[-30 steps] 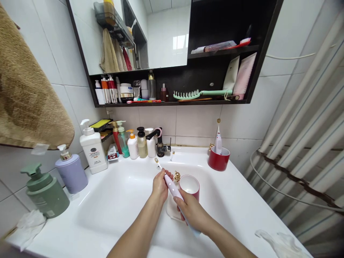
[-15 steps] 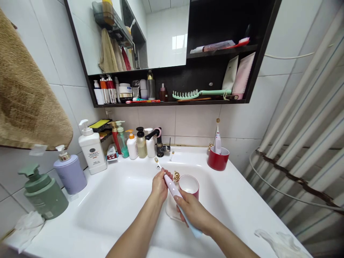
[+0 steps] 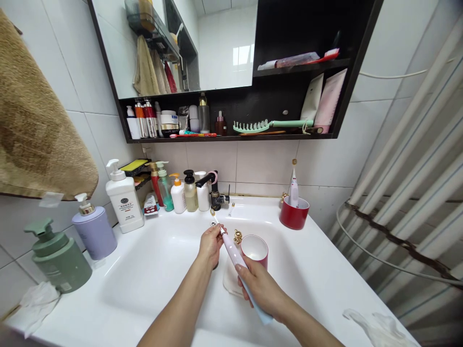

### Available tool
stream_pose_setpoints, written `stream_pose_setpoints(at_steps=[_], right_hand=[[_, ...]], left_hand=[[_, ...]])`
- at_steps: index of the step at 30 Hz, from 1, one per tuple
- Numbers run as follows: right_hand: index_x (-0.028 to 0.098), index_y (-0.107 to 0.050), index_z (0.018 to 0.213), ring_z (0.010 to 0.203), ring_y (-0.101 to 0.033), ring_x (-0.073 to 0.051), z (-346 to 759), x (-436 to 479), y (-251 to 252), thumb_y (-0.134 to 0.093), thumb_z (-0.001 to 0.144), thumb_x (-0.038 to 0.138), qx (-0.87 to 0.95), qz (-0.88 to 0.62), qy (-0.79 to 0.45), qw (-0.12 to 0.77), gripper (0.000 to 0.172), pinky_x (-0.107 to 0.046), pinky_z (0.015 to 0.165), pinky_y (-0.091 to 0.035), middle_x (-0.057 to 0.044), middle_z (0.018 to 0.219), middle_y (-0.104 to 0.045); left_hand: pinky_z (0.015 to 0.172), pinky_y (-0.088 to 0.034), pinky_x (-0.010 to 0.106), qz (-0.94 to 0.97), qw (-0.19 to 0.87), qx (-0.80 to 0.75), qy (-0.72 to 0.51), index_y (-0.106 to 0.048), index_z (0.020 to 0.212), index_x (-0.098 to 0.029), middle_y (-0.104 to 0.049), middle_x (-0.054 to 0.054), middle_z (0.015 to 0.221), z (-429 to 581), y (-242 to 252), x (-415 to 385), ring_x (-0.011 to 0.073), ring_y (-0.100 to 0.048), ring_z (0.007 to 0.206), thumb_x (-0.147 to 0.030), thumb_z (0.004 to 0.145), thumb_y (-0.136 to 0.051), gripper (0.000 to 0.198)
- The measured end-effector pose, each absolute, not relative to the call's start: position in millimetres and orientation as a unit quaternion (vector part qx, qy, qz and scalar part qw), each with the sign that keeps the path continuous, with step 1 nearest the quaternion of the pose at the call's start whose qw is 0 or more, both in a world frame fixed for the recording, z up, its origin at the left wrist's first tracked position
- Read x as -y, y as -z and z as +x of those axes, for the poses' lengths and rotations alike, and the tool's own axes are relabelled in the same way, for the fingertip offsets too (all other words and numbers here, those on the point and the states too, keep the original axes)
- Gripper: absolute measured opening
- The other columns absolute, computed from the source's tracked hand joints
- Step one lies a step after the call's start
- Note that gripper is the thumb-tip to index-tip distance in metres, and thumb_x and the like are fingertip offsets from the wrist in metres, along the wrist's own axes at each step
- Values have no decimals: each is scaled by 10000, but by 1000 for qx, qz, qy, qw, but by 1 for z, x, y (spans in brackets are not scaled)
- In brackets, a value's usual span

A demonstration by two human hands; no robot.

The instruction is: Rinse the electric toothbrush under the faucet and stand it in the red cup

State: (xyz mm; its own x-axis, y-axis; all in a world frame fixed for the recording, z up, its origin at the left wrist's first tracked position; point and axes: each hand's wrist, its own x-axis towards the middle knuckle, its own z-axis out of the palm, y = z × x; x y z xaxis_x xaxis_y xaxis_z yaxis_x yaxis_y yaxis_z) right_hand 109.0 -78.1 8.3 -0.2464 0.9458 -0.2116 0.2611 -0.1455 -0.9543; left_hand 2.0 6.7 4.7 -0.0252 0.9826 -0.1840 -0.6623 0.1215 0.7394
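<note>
An electric toothbrush (image 3: pixel 233 251) with a pink-to-blue handle is held at a slant over the white sink (image 3: pixel 155 270). My right hand (image 3: pixel 258 284) wraps round the lower handle. The fingers of my left hand (image 3: pixel 210 243) pinch the neck, just below the brush head (image 3: pixel 213 213), which points away from me. Behind my right hand, a red cup (image 3: pixel 254 248) with a white inside stands in the basin on a pale dish (image 3: pixel 231 279), partly hidden by that hand. A small gold figurine (image 3: pixel 238 236) sits beside the cup.
A second red cup (image 3: pixel 294 214) holding another electric toothbrush (image 3: pixel 293 188) stands on the right rim. A black faucet (image 3: pixel 215 193) rises at the back, with several pump bottles (image 3: pixel 178 195) to its left. A dark shelf cabinet (image 3: pixel 231 139) hangs above. A loose brush head (image 3: pixel 231 209) lies by the faucet.
My left hand has shifted slightly left and back along the neck, so more of the neck and brush head shows. My right hand keeps its hold on the handle.
</note>
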Motion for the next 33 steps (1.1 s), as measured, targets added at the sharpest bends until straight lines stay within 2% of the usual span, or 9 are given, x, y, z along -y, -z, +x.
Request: stream_pose_setpoints(at_steps=[10, 33], right_hand=[[164, -380, 822, 389, -388, -39, 105, 79, -11, -283, 730, 334, 570, -531, -545, 310, 216, -159, 329, -298, 27, 605, -401], [166, -366, 788, 380, -389, -34, 106, 79, -7, -288, 727, 353, 555, -519, -570, 313, 212, -155, 320, -297, 23, 619, -412]], left_hand=[[459, -378, 149, 207, 648, -374, -631, -500, 562, -100, -505, 9, 484, 3, -2, -8, 47, -461, 434, -111, 631, -482, 72], [444, -374, 158, 208, 643, -381, -630, -503, 562, -100, -500, 7, 477, 1, -1, -10, 49, -456, 421, -126, 615, -508, 59]])
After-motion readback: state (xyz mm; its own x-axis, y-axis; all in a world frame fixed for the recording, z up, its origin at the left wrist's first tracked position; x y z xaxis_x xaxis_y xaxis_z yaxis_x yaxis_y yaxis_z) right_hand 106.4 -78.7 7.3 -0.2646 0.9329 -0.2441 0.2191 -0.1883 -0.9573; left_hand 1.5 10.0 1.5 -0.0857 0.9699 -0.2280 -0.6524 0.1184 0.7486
